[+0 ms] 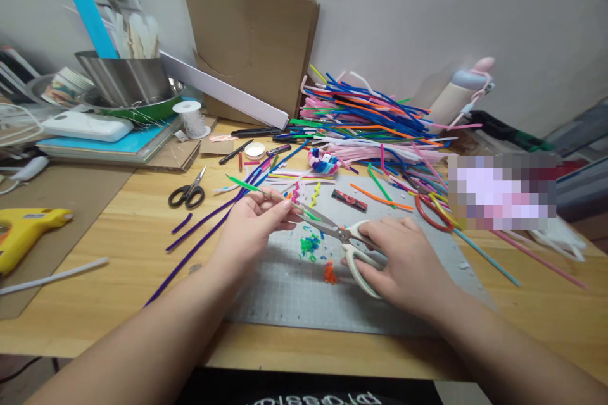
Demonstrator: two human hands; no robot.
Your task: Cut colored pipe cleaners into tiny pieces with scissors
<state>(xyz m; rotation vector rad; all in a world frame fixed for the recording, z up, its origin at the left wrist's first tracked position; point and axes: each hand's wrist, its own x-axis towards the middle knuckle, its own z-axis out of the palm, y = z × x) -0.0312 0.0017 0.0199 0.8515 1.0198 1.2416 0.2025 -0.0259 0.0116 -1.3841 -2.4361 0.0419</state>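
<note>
Green strip (243, 183) was pinched in left grip (254, 220), above mat (294, 313) | right grip (403, 262) held scissors (342, 235), blades slightly parted at strip | clippings (310, 245) lay below; strip's left length looked uncut

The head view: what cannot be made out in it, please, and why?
All in the head view:
Bright green fuzzy stem: the gripped part, hidden by the left hand.
White-handled metal scissors: parts of the loops, hidden by the right hand.
Yellow plastic glue gun: its left end, cut off by the left edge.
Black-and-red oblong object: its print, too small.
Pixelated patch at right: its contents, blurred out.
</note>
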